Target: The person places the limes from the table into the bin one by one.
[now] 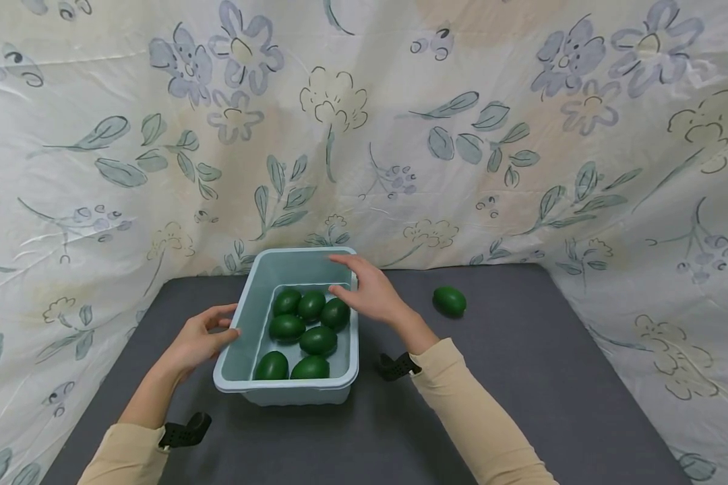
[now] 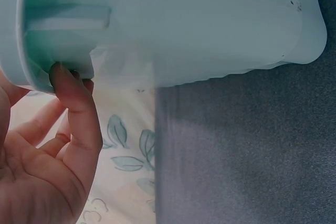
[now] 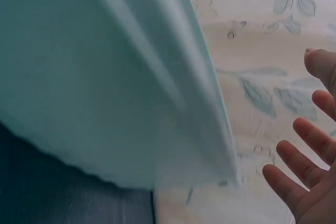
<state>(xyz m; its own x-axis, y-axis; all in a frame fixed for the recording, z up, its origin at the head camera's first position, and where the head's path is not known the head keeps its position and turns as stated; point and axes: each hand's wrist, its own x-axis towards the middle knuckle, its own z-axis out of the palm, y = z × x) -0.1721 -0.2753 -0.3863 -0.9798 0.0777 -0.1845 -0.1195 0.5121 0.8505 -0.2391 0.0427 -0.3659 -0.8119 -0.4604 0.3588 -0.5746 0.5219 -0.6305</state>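
Note:
A light blue plastic bin [image 1: 226, 367] holds several dark green, egg-shaped fruits [image 1: 318, 341] that look like avocados. My left hand [image 1: 195, 342] grips the bin's left rim, the thumb over the edge. In the left wrist view, the fingers [image 2: 79, 108] of that hand curl up beneath the rim [image 2: 23, 35]. Over the bin's right rim, my right hand [image 1: 370, 291] has its thumb and fingers apart and holds nothing. The right wrist view shows its spread fingers [image 3: 310, 169] beside the bin's wall [image 3: 105, 77], with a gap between.
One more green fruit [image 1: 449, 302] lies on the dark grey table [image 1: 522, 377], to the right of the bin. A flower-printed cloth [image 1: 388, 135] hangs behind the table and along its sides. Each wrist wears a black strap mount [image 1: 185, 431].

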